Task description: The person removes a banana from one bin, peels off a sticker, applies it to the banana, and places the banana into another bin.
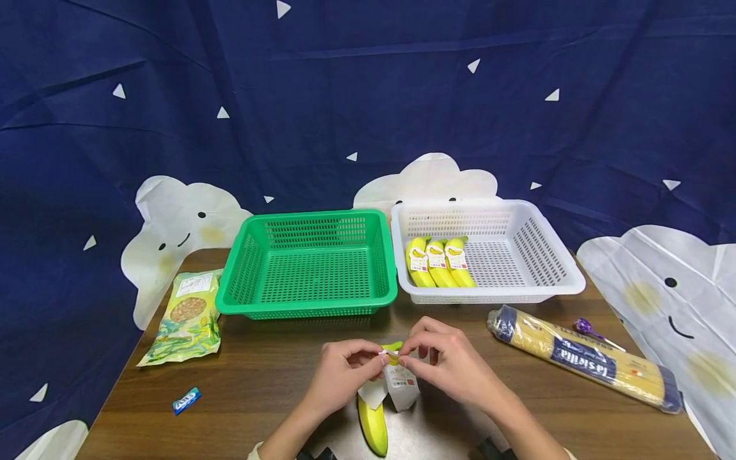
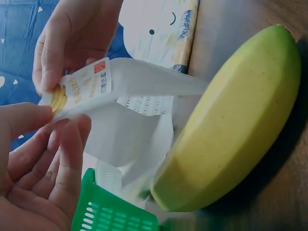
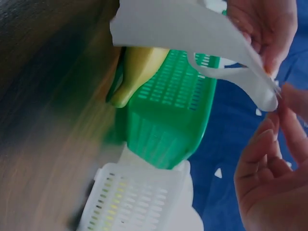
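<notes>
A yellow banana (image 1: pixel 374 428) with a greenish tip lies on the table in front of the person. Over it, both hands hold up a white paper label (image 1: pixel 401 381) printed with bananas and a small red square; its two ends hang down in loose flaps. My left hand (image 1: pixel 347 375) pinches the upper left edge between thumb and fingertip. Opposite it, my right hand (image 1: pixel 451 363) pinches the upper right edge. In the left wrist view, the banana (image 2: pixel 231 130) shows apart from the fingers, with the printed side of the label (image 2: pixel 86 86) facing the camera.
A green basket (image 1: pixel 307 307) stands behind the hands. Beside it, a white basket (image 1: pixel 494 294) holds three labelled bananas (image 1: pixel 439 263). Wrapped spaghetti (image 1: pixel 586 358) and a purple lollipop (image 1: pixel 583 326) lie right. A patterned food bag (image 1: pixel 186 319) and small blue packet (image 1: pixel 186 401) lie left.
</notes>
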{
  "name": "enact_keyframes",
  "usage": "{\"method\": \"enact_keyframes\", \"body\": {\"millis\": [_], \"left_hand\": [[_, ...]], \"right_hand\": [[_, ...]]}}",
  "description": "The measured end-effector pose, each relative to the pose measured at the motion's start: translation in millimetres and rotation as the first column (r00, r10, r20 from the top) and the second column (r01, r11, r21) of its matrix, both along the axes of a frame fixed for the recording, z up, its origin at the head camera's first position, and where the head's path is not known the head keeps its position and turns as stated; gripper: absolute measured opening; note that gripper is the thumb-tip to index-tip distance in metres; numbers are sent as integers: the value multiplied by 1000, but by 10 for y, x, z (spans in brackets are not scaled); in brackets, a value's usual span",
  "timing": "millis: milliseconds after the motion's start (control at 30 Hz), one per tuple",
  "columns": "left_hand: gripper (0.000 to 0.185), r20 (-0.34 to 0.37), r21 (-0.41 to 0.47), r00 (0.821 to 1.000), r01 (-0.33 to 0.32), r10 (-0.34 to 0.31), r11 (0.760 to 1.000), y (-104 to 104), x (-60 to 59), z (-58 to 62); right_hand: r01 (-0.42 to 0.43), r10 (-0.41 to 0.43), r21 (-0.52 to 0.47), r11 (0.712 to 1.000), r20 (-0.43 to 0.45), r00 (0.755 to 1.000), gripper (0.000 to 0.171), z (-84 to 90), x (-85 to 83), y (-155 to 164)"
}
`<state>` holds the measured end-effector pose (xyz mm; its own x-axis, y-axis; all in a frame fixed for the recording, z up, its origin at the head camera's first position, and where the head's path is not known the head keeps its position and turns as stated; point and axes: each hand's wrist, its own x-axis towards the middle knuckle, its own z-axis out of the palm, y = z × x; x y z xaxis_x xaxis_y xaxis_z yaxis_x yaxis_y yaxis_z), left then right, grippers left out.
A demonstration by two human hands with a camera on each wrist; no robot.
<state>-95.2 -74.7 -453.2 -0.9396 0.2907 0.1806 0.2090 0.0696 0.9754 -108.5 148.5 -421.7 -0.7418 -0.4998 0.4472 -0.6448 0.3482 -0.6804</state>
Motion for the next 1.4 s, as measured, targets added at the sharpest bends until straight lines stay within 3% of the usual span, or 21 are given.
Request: {"method": "enact_keyframes", "body": {"millis": [100,233,333,400,533,600,767,867,967,1100,1233,1400], "left_hand": [[13,16,16,1000,7,-8,1000,-25,26,72],[13,-19,58,1000,13,-12,998,-75,74,249],[13,-48,61,998,-33,36,998,-130,100,366],[12,-60,44,994,-91,93,995,-182,104,397],[7,-115,-13,969,-223,220,975,-324,68,349],[4,-81,-33,965,-252,248,967,-426,33,291],[17,80,-20,967,-240,240,971,-675,-39,188],[20,79,-104,962,-252,261,962,-762,-61,135],[18,31,-252,963,-253,269,934,-784,-81,37],[20,-67,-438,970,-240,234,866,-727,-97,-123],[16,-113,-526,974,-226,195,820,-617,-105,-256],[12,-129,-596,976,-217,175,773,-514,-116,-348]], "right_hand": [[18,-17,-16,1000,24,1000,15,21,7,-8],[7,1,-79,997,104,995,15,43,20,-10],[26,5,-141,990,212,977,10,60,29,-2],[55,1,-177,983,305,952,5,83,37,6],[121,-8,-228,966,440,898,6,125,38,21],[148,-22,-229,962,475,880,9,123,24,20],[181,-56,-164,970,574,817,14,20,-30,-11],[175,-62,-121,977,625,778,18,-75,-62,-37],[158,-43,-116,981,661,750,21,-174,-85,-68],[121,-29,-89,989,682,731,21,-337,-119,-123],[108,-42,-52,993,694,719,21,-505,-145,-175],[110,-30,-61,992,734,679,23,-620,-151,-218]]}}
